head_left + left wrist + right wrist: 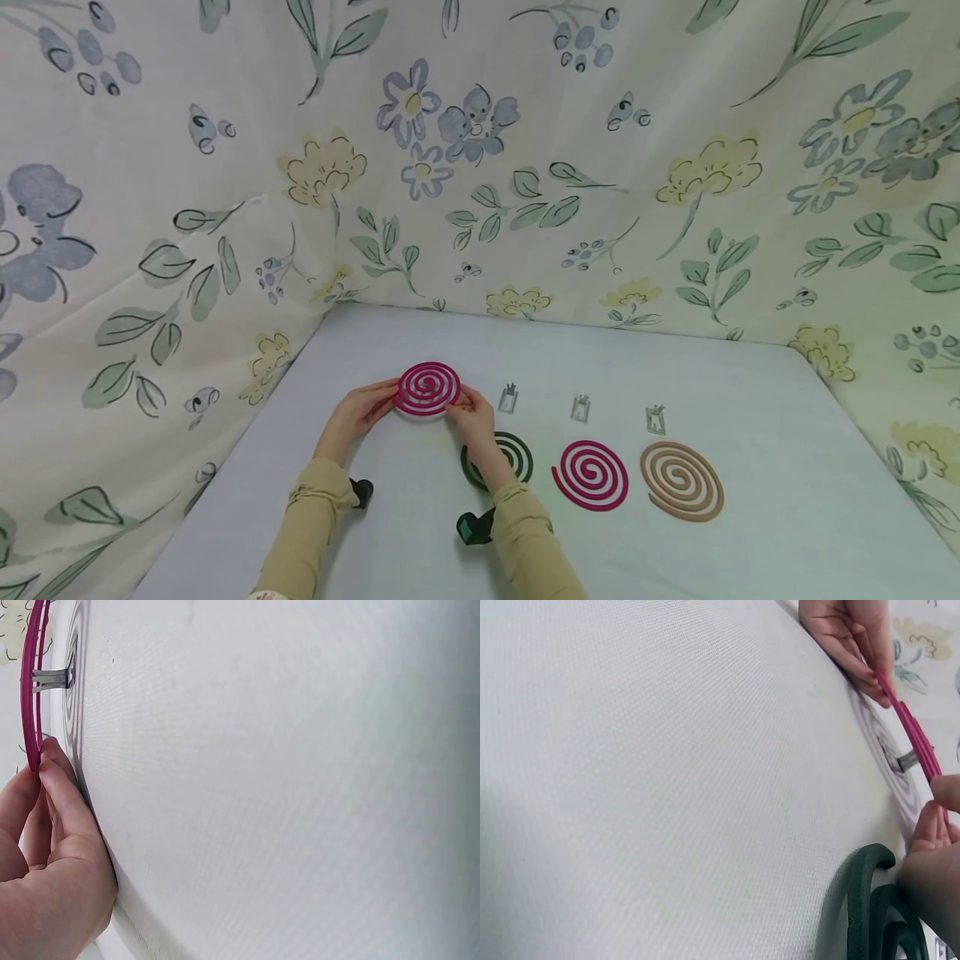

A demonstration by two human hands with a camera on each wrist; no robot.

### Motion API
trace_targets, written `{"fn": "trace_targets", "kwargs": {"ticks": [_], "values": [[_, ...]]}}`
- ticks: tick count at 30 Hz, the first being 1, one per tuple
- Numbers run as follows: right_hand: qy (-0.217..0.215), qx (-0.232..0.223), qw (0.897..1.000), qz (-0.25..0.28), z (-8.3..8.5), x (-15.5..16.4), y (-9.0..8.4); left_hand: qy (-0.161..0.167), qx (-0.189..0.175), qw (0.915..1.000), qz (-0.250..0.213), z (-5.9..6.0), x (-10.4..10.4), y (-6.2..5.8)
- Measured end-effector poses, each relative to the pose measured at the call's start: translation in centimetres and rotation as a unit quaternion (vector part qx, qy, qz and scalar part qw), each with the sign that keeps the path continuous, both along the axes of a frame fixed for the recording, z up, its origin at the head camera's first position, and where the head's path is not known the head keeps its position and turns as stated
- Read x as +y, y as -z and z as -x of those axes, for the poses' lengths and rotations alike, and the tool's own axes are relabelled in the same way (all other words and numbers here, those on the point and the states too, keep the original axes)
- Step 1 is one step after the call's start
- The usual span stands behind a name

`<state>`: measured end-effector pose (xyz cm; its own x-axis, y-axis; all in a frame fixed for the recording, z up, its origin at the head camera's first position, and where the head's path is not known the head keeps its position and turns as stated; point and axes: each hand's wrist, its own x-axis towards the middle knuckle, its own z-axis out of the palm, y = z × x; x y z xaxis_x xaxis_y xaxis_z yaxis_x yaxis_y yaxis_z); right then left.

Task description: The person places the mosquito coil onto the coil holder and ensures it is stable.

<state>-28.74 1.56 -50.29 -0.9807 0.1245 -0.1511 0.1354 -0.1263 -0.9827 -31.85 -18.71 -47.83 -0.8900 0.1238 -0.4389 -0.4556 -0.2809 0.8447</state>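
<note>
A pink mosquito coil (428,385) lies roughly level between both hands, raised over the table. My left hand (363,408) pinches its left edge between thumb and fingers, close above the tabletop. At the opposite edge, my right hand (474,417) pinches the coil the same way. Beneath the coil's middle, a small metal coil stand (51,679) rises from the table, its upper prongs meeting the coil in the left wrist view. The right wrist view has this stand (907,760) under the coil too, with the coil's ringed shadow around its foot.
Partly under the right forearm lies a dark green coil (859,915). Further right on the white table (405,533) are another pink coil (591,473) and a tan coil (678,478). Behind them sit three metal stands (507,402) in a row. Floral cloth (525,242) encloses the table's back and sides.
</note>
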Motion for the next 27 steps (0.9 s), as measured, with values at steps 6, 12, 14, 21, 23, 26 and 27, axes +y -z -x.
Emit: {"fn": "trace_targets", "kwargs": {"ticks": [6, 12, 14, 21, 23, 26, 27], "values": [[-0.007, 0.002, 1.0, 0.006, 0.0, 0.1, -0.2, 0.007, 0.004, 1.0, -0.003, 0.0, 0.1, 0.0], [-0.015, 0.008, 1.0, 0.006, -1.7, 0.2, -2.7, 0.0, 0.001, 1.0, 0.0, 0.0, 0.1, -0.2], [-0.015, 0.011, 1.0, 0.005, -2.1, 0.2, -3.4, -0.001, -0.001, 1.0, 0.002, 0.1, 0.0, -0.2], [-0.019, 0.013, 1.0, 0.003, -1.8, 0.2, -2.9, 0.001, -0.004, 1.0, -0.002, 0.1, 0.0, -0.1], [-0.018, 0.013, 1.0, 0.005, -1.4, 0.2, -2.3, -0.001, -0.005, 1.0, -0.001, 0.1, 0.1, -0.1], [-0.014, 0.011, 1.0, 0.01, -0.6, 0.2, -1.0, 0.001, -0.003, 1.0, -0.004, 0.2, 0.1, 0.0], [-0.012, 0.01, 1.0, 0.009, -0.4, 0.2, -0.7, -0.001, -0.003, 1.0, -0.004, 0.2, 0.1, 0.1]]}}
